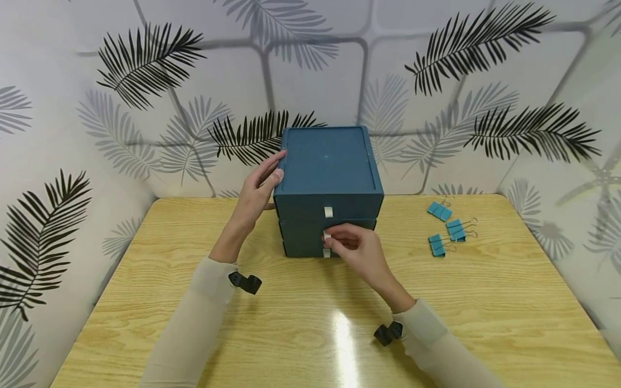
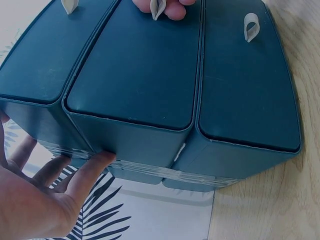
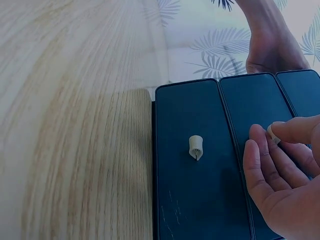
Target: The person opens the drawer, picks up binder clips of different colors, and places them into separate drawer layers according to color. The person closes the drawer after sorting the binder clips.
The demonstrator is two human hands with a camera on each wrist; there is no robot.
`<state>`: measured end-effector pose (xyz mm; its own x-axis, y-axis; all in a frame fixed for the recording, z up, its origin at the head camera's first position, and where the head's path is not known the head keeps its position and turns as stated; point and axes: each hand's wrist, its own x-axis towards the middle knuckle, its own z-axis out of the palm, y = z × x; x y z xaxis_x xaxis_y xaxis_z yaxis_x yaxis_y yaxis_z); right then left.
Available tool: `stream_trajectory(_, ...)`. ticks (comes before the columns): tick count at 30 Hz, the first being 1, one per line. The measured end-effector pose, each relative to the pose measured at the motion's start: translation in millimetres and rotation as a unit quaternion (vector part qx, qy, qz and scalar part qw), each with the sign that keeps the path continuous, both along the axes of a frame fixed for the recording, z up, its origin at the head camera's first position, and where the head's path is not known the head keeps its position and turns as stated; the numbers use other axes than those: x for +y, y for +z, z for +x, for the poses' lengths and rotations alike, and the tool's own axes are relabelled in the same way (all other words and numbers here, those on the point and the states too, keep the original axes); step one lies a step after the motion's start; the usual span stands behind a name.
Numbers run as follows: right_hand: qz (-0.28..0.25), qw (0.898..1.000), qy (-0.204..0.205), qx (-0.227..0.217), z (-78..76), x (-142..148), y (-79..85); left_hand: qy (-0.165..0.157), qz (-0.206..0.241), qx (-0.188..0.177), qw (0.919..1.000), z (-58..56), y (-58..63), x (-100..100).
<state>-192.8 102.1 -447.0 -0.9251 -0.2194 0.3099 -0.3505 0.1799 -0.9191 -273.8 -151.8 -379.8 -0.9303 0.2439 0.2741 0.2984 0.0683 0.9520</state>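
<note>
A dark blue box with three stacked drawers (image 1: 330, 161) stands at the back of the table, each drawer front bearing a white pull tab. My right hand (image 1: 356, 250) pinches the middle drawer's pull tab (image 2: 158, 7) between thumb and fingers. The top tab (image 1: 328, 212) and the bottom tab (image 3: 196, 146) are free. Against the box's left side rests my left hand (image 1: 254, 194), its fingers extended along the side and top edge. In the left wrist view, the left fingertips touch the side wall near a strip of clear tape (image 2: 170, 173).
Several light blue binder clips (image 1: 456, 230) lie on the wooden table (image 1: 485, 302) to the right of the box. Behind the table hangs a pale backdrop (image 1: 315, 81) with leaf prints. Each sleeve carries a small black wrist camera (image 1: 247, 282).
</note>
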Motion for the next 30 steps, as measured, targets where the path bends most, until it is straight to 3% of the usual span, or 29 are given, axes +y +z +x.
stream_trajectory(8, -0.014, 1.0, 0.01, 0.025, 8.8, 4.6, -1.9, -0.002, 0.002, 0.0, 1.0, -1.1, -1.4, 1.2)
stream_trajectory(14, -0.01, 0.999, -0.009, 0.041, 19.2, 11.7, -9.8, -0.004, 0.002, 0.006, 1.0, -1.2, -1.0, 1.4)
stream_trajectory(19, 0.024, 0.999, -0.005, 0.031, 23.1, 16.7, -19.1, -0.004, 0.001, 0.005, 1.0, -0.4, -0.9, 0.6)
stream_trajectory(30, 0.066, 0.998, 0.018, -0.012, 16.3, 17.6, -33.3, -0.001, 0.0, 0.005, 1.0, 0.5, -1.2, 0.6)
